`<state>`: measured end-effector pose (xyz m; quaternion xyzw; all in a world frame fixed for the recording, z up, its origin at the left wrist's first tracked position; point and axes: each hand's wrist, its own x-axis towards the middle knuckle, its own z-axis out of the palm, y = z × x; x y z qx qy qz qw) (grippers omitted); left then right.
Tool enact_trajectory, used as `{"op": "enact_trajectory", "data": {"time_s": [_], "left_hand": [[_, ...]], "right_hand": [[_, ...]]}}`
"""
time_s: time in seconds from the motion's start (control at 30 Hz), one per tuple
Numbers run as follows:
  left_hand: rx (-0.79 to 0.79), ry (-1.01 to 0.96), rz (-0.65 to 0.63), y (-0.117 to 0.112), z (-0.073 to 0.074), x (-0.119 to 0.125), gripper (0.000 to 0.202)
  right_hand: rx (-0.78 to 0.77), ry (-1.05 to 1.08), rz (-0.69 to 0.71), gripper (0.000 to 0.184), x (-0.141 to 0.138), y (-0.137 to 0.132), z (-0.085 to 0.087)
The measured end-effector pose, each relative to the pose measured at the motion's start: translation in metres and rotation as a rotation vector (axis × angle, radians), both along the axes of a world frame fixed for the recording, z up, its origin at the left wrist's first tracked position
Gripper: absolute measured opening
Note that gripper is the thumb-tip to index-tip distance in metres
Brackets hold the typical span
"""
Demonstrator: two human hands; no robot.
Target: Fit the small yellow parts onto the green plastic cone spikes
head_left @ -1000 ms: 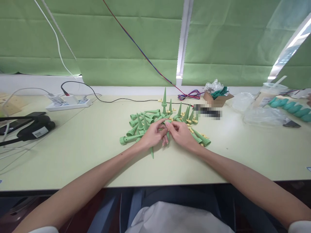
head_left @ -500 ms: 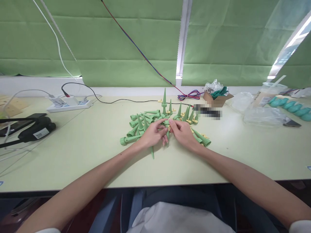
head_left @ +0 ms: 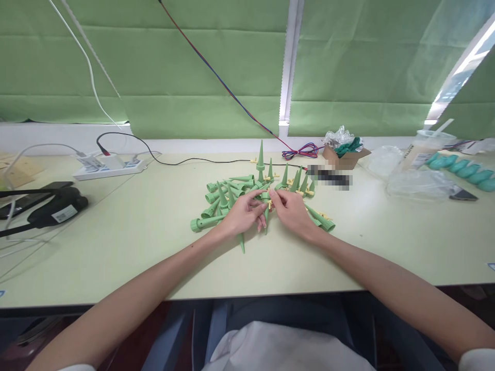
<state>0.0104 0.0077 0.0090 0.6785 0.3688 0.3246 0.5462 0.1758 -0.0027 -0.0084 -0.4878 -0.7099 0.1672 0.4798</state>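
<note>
Between my hands a green plastic watering spike (head_left: 266, 221) hangs with its point down and its ribbed cap up. My left hand (head_left: 246, 212) is closed on it from the left, fingers curled near the cap. From the right, the thumb and forefinger of my right hand (head_left: 293, 211) pinch at its side, by a small yellow valve (head_left: 269, 204); the fingertips partly hide the contact. Around my hands lie more green spikes (head_left: 212, 221). Several stand upright with yellow valves fitted, such as the tall spike (head_left: 261, 159) behind.
At the left are a power strip (head_left: 110, 169) and a black strapped device (head_left: 58, 206). A small cardboard box (head_left: 344, 158) stands at the back right. Farther right are a plastic cup (head_left: 423, 149), a clear bag (head_left: 419, 185) and teal objects (head_left: 460, 169). A black cable (head_left: 193, 160) runs behind the spikes.
Almost nothing differs. Both hands keep their hold on the same spike, and the whole view has shifted very slightly.
</note>
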Motion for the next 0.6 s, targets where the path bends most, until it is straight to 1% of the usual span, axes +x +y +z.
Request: {"op": "enact_trajectory", "data": {"time_s": [0.17,0.3,0.43,0.6], "left_hand": [[-0.009,-0.034,-0.039,0.0024,-0.0031,-0.0011,0.066],[-0.024,-0.056,-0.079,0.0034,-0.0048,-0.0012,0.064],[-0.020,-0.076,-0.063,0.0024,-0.0044,0.0004,0.059],[-0.007,-0.070,-0.054,0.0002,-0.0039,0.0026,0.044]], "right_hand": [[-0.021,0.021,0.050,0.051,0.0004,-0.0008,-0.0011],[-0.037,0.049,0.075,0.053,0.0000,-0.0020,0.0004],[-0.073,0.015,0.091,0.057,-0.0020,-0.0040,0.0032],[-0.133,0.010,0.128,0.058,-0.0036,-0.0066,0.0049]]}}
